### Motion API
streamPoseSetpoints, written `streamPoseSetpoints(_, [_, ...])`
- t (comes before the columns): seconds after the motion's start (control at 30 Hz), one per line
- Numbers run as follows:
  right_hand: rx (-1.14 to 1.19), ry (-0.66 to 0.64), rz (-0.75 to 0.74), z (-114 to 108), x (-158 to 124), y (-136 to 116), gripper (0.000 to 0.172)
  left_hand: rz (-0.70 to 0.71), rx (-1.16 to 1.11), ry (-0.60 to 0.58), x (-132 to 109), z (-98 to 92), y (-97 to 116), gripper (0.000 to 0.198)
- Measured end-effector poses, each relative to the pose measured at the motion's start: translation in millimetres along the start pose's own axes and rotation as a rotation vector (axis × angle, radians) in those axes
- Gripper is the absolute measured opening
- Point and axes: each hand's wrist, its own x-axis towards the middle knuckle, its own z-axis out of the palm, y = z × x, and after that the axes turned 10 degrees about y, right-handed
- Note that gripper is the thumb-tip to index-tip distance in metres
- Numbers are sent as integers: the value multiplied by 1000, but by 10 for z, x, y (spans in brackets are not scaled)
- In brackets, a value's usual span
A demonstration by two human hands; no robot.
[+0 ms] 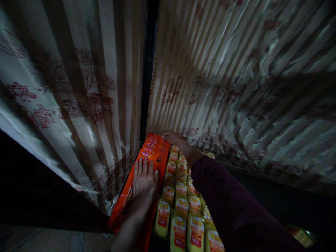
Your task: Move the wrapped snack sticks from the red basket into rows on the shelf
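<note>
My left hand (144, 180) lies flat on a row of overlapping orange packets (152, 153), its fingers stretched toward the far end. The packets carry white oval logos and run along the left edge of the display. At the far right corner of this row, my right hand (172, 137) touches the packets; its fingers are bent and partly hidden in the dim light. Beneath my right forearm, in a dark purple sleeve (225, 196), are rows of small yellow packs (181, 203) in clear wrap with red and white labels.
Pale striped covering (78, 87) with red drawings rises on the left, and a similar crinkled covering (210, 87) stands behind. A dark upright post (148, 70) divides them. Another wrapped yellow item (301, 235) shows at lower right. Floor tiles (57, 240) appear at lower left.
</note>
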Motion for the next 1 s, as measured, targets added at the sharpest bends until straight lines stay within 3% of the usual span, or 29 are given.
streamPoseSetpoints(0.1, [-116,-44,-23,-31,33,-69,28,4,3,-4,-1,2,-3,43])
streamPoseSetpoints(0.3, [-295,47,-100,-191,-140,-136,36,4,10,1,-8,-9,9,43])
streamPoseSetpoints(0.47, [-309,108,-259,-361,-485,-71,35,-3,-8,-40,-1,-70,13,45])
streamPoseSetpoints(0.63, [-288,114,-308,-455,-1001,-51,33,-4,-18,-81,-14,-99,10,47])
streamPoseSetpoints(0.83, [-290,87,-344,-274,-1573,-351,34,-9,10,-117,15,-146,40,46])
streamPoseSetpoints(1.0, [-397,-45,-367,-1,-1675,-732,37,3,19,-140,64,-267,50,44])
